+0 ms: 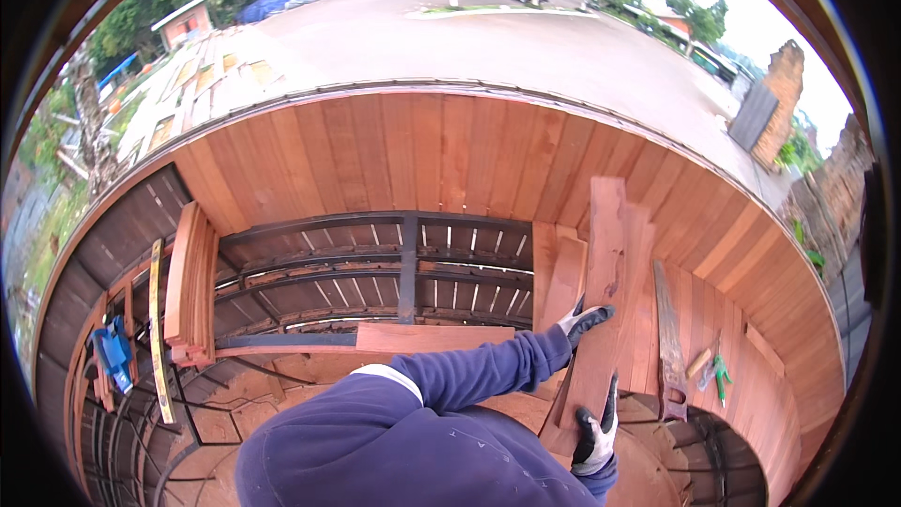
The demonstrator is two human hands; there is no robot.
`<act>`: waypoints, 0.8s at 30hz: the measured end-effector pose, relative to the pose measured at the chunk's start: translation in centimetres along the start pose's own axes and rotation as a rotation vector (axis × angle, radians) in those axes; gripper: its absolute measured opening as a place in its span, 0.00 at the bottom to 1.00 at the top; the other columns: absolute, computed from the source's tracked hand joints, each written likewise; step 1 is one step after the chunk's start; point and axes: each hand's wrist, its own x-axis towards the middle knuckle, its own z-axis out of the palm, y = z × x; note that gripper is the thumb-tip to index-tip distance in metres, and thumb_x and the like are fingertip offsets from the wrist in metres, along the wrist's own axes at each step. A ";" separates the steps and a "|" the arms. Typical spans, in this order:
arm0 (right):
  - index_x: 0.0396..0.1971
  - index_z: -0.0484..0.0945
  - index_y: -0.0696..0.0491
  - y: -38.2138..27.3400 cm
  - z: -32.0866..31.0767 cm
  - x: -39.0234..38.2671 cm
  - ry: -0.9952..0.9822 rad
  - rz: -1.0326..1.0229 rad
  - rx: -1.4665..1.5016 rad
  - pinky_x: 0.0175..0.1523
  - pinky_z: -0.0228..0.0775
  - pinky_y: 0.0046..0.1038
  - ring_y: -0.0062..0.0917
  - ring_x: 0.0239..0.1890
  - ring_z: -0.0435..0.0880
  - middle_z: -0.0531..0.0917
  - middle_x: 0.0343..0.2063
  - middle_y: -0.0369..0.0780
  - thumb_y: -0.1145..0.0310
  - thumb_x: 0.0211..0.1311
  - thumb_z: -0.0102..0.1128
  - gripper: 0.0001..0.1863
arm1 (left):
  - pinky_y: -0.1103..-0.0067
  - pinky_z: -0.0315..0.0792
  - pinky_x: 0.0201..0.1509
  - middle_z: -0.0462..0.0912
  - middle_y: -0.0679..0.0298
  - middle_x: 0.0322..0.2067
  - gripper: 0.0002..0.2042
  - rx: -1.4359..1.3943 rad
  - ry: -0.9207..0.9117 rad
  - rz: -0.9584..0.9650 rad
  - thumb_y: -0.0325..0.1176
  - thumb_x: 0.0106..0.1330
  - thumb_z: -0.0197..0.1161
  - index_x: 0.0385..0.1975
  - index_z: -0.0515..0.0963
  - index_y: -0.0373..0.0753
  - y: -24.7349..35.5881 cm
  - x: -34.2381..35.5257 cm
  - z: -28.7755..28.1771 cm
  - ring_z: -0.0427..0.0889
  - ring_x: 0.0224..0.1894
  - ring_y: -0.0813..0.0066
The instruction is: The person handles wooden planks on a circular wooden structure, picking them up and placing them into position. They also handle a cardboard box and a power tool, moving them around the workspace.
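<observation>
A long reddish-brown wooden plank is held at a slant in front of me on the right, one end away from me and the other close to my body. My left hand, in a grey and black glove, is closed on its left edge about midway along. Nearer my body, my right hand, gloved alike, grips its right edge at the lower end. Another board edge shows just beside and under the plank. To the right, a handsaw lies on the fitted boards.
A green-handled tool and a short wooden piece lie right of the saw. At left are stacked planks, a yellow spirit level and a blue tool. A loose board rests along the black metal frame.
</observation>
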 end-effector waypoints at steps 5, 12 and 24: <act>0.71 0.33 0.52 -2.3 0.5 3.9 -0.411 -0.128 0.138 0.69 0.49 0.34 0.34 0.67 0.59 0.53 0.68 0.45 0.64 0.41 0.73 0.64 | 0.79 0.75 0.48 0.78 0.66 0.45 0.23 -0.046 -0.173 0.117 0.35 0.63 0.64 0.57 0.68 0.39 11.4 -6.4 5.3 0.78 0.46 0.78; 0.71 0.40 0.52 -1.4 9.9 8.6 -0.587 -0.042 0.170 0.61 0.62 0.29 0.30 0.58 0.69 0.64 0.61 0.43 0.55 0.62 0.53 0.44 | 0.77 0.68 0.58 0.71 0.63 0.56 0.35 0.335 0.113 0.677 0.30 0.60 0.66 0.66 0.55 0.39 14.9 -15.6 2.9 0.68 0.57 0.75; 0.69 0.47 0.57 -3.2 32.2 4.0 -1.318 0.020 0.370 0.65 0.60 0.34 0.32 0.64 0.64 0.62 0.63 0.44 0.66 0.40 0.75 0.57 | 0.75 0.69 0.59 0.71 0.61 0.57 0.35 0.362 0.750 1.196 0.29 0.62 0.64 0.67 0.53 0.43 19.6 -36.5 -0.9 0.72 0.56 0.71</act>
